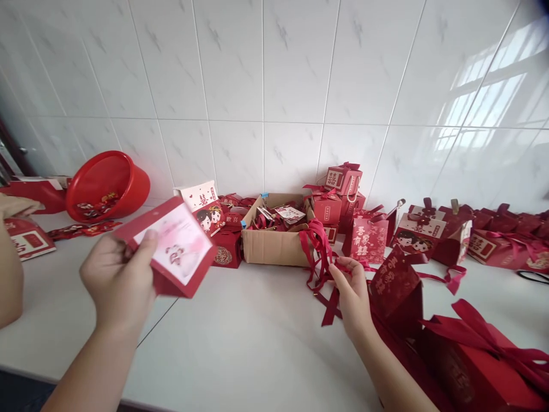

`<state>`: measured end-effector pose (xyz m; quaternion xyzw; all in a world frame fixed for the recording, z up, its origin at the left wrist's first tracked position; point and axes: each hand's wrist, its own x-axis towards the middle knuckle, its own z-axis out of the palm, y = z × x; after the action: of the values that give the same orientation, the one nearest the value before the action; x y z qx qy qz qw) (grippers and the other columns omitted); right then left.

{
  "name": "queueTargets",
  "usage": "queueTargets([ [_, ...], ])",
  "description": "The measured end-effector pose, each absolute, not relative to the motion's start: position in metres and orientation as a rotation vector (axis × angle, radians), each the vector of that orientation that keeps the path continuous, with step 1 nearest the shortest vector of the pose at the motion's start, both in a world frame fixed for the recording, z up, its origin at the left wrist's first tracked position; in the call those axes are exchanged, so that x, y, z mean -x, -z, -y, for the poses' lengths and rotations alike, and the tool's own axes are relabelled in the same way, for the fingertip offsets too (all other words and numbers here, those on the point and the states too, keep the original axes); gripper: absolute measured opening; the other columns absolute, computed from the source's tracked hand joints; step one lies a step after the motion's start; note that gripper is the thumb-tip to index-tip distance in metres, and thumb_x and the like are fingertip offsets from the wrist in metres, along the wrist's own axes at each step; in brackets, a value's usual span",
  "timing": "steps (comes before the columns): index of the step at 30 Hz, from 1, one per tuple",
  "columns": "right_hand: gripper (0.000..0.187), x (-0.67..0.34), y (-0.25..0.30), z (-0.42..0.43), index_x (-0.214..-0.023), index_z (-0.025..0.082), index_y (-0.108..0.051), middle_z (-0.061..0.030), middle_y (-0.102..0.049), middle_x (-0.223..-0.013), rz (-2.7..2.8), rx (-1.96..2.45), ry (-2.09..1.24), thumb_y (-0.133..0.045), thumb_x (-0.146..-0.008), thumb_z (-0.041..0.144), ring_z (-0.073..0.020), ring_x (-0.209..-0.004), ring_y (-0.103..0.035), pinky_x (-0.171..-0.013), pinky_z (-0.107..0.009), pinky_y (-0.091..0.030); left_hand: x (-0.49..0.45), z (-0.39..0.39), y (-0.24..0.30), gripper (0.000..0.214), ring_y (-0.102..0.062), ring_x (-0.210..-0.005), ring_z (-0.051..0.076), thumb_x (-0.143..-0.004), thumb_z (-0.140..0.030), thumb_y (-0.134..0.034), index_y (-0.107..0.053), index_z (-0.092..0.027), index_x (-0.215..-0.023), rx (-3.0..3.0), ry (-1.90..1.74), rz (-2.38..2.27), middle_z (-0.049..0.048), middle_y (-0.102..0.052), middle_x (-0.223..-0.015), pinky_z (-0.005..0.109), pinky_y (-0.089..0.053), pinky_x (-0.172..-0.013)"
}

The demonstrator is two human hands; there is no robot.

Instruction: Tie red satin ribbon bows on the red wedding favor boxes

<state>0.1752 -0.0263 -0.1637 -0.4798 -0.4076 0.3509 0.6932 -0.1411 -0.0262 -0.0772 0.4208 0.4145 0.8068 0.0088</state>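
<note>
My left hand (124, 274) grips a red gift box (195, 281), its thumb on the pale pink panel with a small printed figure. The box is raised above the table, tilted towards me. My right hand (354, 292) has its thumb and fingers closed on red ribbon (315, 246), part of a loose bundle hanging over the right corner of a cardboard box (274, 247). Inside that box lie cards and red pieces. Close to my right wrist stands an open-topped dark red box (397, 292).
A red plastic basin (139, 186) with wrapped sweets lies tipped at the left. Stacked red boxes (326, 207) stand against the tiled wall, more along the right. A large ribboned box (484, 357) fills the front right. Someone's arm (8, 274) shows at the left edge.
</note>
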Motion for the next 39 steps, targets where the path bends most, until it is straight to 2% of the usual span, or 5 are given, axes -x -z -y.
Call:
queueTargets([
  [8,0.052,-0.172,0.158,0.032,-0.127,0.028,-0.047,-0.0069,-0.053,-0.127,1.099,0.87,-0.827,-0.063,-0.081,0.044,-0.0206,-0.115,-0.052,-0.09,-0.034,-0.047,0.031,0.0,0.099,0.029,-0.065,-0.082,0.022,-0.069,-0.033,-0.077,-0.069,-0.014,-0.09,-1.79,-1.608,-0.897,0.0071,-0.07,-0.087,0.032,-0.055,-0.074],
  [12,0.06,-0.171,0.162,0.032,-0.138,0.031,-0.04,-0.0064,-0.057,-0.122,1.251,0.854,-0.717,-0.063,-0.082,0.036,-0.0198,-0.107,-0.057,-0.091,-0.036,-0.047,0.012,-0.008,0.134,0.056,-0.064,-0.077,0.018,-0.08,-0.032,-0.066,-0.046,-0.025,-0.132,-1.861,-1.518,-0.834,0.0045,-0.066,-0.09,0.032,-0.055,-0.071],
  [22,0.014,-0.172,0.165,0.033,-0.1,0.022,-0.058,-0.0035,-0.057,-0.094,1.533,0.89,-0.447,-0.055,-0.088,0.03,-0.0155,-0.081,-0.055,-0.072,-0.028,-0.046,0.016,0.004,0.135,0.01,-0.06,-0.098,0.021,-0.084,-0.027,-0.061,-0.062,-0.018,-0.082,-2.085,-1.642,-0.877,0.0082,-0.061,-0.099,0.035,-0.046,-0.089],
  [29,0.021,-0.177,0.182,0.018,-0.099,0.019,-0.056,-0.006,-0.059,-0.093,1.296,1.114,-0.451,-0.047,-0.09,0.036,-0.0182,-0.083,-0.057,-0.073,-0.031,-0.047,0.037,-0.023,0.141,0.026,-0.06,-0.069,0.015,-0.074,-0.04,-0.071,-0.063,-0.017,-0.084,-1.457,-1.802,-1.093,0.001,-0.064,-0.076,0.024,-0.047,-0.063],
  [39,0.033,-0.183,0.203,0.012,-0.086,0.02,-0.066,-0.0082,-0.062,-0.094,1.686,1.435,-0.311,-0.046,-0.066,0.002,-0.0255,-0.093,-0.058,-0.082,-0.038,-0.045,0.029,-0.018,0.143,0.028,-0.062,-0.072,0.017,-0.073,-0.042,-0.071,-0.064,-0.017,-0.082,-1.517,-1.627,-1.008,0.0022,-0.066,-0.077,0.025,-0.049,-0.064],
])
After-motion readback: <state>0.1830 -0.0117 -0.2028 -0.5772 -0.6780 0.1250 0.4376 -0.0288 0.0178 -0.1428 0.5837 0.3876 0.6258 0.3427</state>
